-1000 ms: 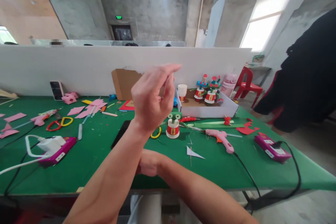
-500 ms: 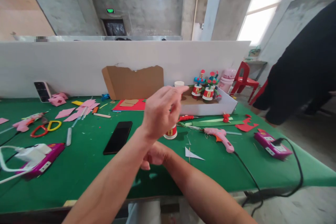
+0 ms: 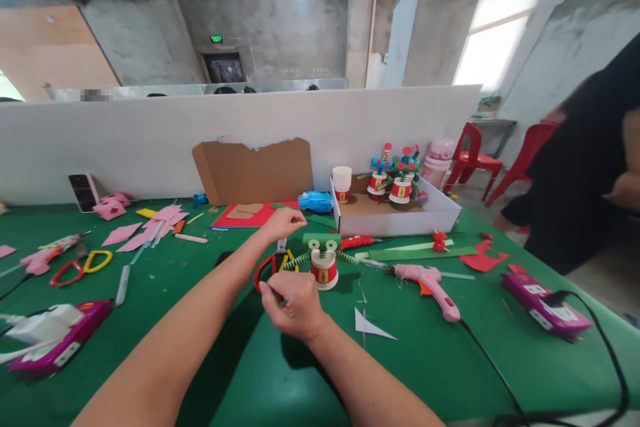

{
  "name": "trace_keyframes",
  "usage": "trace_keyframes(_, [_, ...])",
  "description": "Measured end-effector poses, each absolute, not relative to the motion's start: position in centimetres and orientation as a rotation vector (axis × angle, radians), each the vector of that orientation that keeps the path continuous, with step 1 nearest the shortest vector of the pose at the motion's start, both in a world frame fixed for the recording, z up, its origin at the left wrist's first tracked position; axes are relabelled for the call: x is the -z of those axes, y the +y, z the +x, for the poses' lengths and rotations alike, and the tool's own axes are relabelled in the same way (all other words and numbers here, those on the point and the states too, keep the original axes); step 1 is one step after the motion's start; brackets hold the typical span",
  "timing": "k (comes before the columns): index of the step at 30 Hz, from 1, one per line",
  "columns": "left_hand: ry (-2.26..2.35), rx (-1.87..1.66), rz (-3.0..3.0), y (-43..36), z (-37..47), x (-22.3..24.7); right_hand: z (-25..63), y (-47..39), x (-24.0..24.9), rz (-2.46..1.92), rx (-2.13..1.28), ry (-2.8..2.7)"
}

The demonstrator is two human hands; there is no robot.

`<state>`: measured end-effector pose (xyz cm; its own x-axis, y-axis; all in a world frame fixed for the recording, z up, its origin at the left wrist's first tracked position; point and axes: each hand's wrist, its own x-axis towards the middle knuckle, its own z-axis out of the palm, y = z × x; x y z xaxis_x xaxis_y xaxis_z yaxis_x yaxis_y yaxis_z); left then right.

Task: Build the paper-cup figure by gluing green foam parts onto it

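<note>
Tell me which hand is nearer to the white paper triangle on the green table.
Right. The right hand is to the left of the white paper triangle; the left hand is also to its left but farther back across the table.

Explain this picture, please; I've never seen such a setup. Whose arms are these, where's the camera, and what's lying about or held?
There is no machine: these are a person's bare left hand and right hand, seen from a camera worn on their head. I see nothing held in either. Beside the right hand on the green table are scissors and a cup figure; further right lies a pink glue gun. A white box behind holds more cup figures.
</note>
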<state>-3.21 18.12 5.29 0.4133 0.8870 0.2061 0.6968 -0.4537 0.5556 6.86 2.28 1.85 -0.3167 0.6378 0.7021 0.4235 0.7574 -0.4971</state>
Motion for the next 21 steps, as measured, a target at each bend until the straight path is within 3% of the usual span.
trace_keyframes(5, [1.045, -0.577, 2.384, 20.1, -0.6, -2.1, 6.9, 2.5, -1.7, -0.807, -0.220, -1.975])
trace_keyframes(12, [1.191, -0.568, 2.371, 19.8, 0.2, -0.6, 7.0, 2.8, -1.7, -0.829, -0.261, -1.948])
trace_keyframes(17, [1.371, -0.820, 2.254, 18.1, -1.6, -2.6, 7.0, 3.1, -1.3, -0.847, -0.332, -1.880])
trace_keyframes(21, [1.245, -1.245, 1.666, 15.1, -3.5, -4.9, 7.3, 3.4, -1.6, -0.869, -0.428, -1.757])
